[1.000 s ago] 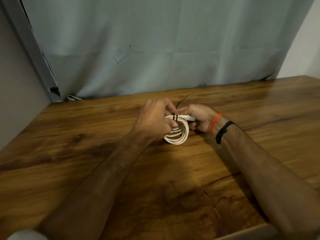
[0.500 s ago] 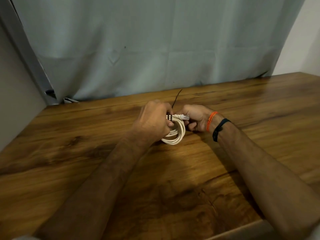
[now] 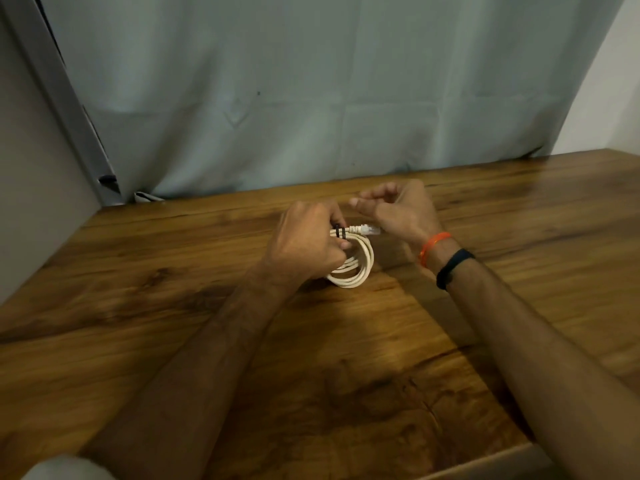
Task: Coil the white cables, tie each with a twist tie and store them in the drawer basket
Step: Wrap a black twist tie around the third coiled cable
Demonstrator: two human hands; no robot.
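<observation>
Your left hand [image 3: 304,244] grips the light, springy coiled white cable [image 3: 356,268] at its black twist tie [image 3: 340,232]; your right hand [image 3: 398,209] hovers loosely curled, empty.

Left hand [image 3: 306,242]: back toward camera, fingers curled around the coiled cable [image 3: 360,261], forearm running down to lower left. Right hand [image 3: 398,211]: raised just beyond it, fingers loosely curled, thumb and fingertips close (blurred; any pinch not resolvable). Right wrist carries orange band [image 3: 434,245] and black band [image 3: 452,266].
</observation>
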